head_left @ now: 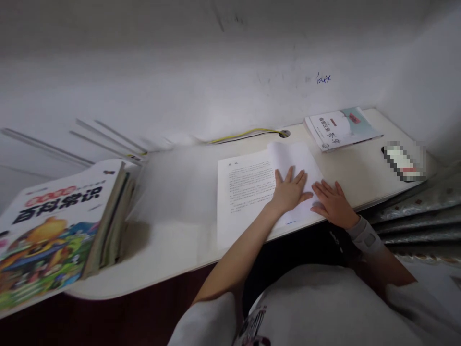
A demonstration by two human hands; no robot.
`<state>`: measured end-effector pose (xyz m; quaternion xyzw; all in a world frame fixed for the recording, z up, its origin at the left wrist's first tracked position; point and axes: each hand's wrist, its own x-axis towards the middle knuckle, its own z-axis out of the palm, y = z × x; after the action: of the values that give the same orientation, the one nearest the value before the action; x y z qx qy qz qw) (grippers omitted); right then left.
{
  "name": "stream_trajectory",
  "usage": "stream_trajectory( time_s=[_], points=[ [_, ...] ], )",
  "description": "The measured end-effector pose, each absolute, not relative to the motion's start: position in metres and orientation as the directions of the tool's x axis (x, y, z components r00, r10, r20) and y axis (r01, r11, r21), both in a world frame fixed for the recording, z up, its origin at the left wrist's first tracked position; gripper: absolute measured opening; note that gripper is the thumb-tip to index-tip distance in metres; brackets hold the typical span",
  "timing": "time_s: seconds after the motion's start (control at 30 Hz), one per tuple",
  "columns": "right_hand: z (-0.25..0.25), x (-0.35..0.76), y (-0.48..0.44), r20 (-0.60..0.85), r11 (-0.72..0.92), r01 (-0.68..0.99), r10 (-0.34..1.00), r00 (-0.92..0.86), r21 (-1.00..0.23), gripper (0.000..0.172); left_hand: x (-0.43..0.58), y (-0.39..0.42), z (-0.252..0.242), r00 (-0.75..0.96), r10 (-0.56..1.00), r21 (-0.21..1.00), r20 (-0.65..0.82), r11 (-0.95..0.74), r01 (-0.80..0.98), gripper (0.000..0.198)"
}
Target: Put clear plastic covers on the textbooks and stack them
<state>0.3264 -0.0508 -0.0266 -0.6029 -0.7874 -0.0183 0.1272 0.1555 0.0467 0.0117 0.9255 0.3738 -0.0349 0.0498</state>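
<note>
An open white book (245, 187) with printed text lies on the white desk (173, 250) in front of me. My left hand (290, 191) rests flat on its pages near the spine, fingers spread. My right hand (333, 204) lies flat beside it on the right-hand page at the desk's front edge, fingers stretched out. A grey band sits on my right wrist. Neither hand holds anything.
A stack of books (61, 230) with a colourful cartoon cover on top stands at the left. A thin teal and white booklet (340, 127) lies at the back right. A yellow cable (245, 134) runs along the wall into a desk hole. A blurred-out object (403, 161) sits far right.
</note>
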Motion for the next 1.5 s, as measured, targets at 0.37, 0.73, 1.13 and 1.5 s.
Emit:
stream_trajectory(
  time_s=[0.37, 0.73, 1.13, 1.5],
  points=[
    [-0.029, 0.333, -0.056, 0.199, 0.196, 0.974, 0.965, -0.171, -0.113, 0.057, 0.143, 0.031, 0.006, 0.66, 0.729, 0.096, -0.182, -0.655, 0.749, 0.066],
    [-0.035, 0.336, -0.055, 0.218, 0.18, 0.973, 0.965, -0.147, -0.143, 0.056, 0.147, 0.037, -0.003, 0.505, 0.862, 0.172, -0.044, -0.492, 0.854, 0.072],
    [-0.032, 0.334, -0.056, 0.221, 0.173, 0.976, 0.965, -0.141, -0.132, 0.056, 0.159, 0.037, -0.007, 0.493, 0.868, 0.168, 0.06, -0.495, 0.852, 0.049],
    [-0.034, 0.334, -0.055, 0.221, 0.171, 0.973, 0.966, -0.135, -0.154, 0.056, 0.173, 0.037, -0.009, 0.411, 0.911, 0.202, -0.022, -0.399, 0.894, 0.054]
  ],
)
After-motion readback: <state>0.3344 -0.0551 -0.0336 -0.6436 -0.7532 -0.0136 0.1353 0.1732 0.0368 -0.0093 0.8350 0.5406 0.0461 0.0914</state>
